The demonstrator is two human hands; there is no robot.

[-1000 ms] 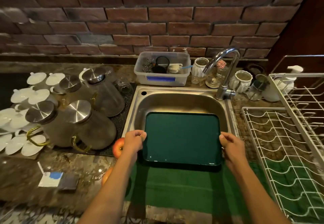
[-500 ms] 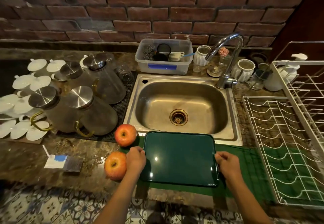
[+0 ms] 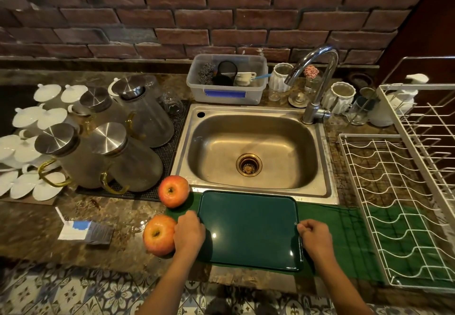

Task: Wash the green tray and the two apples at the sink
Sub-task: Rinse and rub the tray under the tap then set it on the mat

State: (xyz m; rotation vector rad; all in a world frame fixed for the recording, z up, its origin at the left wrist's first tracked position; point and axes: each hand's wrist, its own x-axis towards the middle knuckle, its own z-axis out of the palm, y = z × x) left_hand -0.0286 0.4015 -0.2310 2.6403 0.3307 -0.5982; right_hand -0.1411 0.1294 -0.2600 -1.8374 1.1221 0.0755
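Observation:
The dark green tray (image 3: 248,228) lies flat on a green cloth (image 3: 344,235) on the counter, just in front of the steel sink (image 3: 253,149). My left hand (image 3: 189,232) grips the tray's left edge and my right hand (image 3: 315,237) grips its right edge. Two red-orange apples sit left of the tray: one apple (image 3: 173,191) by the sink's front left corner, the other apple (image 3: 159,234) nearer me, touching my left hand. The sink basin holds nothing and no water runs from the faucet (image 3: 317,78).
Several glass jugs (image 3: 128,157) with steel lids stand on a black mat at left, with white lids (image 3: 27,147) beyond. A clear tub (image 3: 227,93) and white cups sit behind the sink. A white wire dish rack (image 3: 398,196) fills the right side. A small card (image 3: 83,231) lies at front left.
The tray has come out of the sink, where both hands held it, and now lies on the green cloth in front. Both hands have stayed on its edges.

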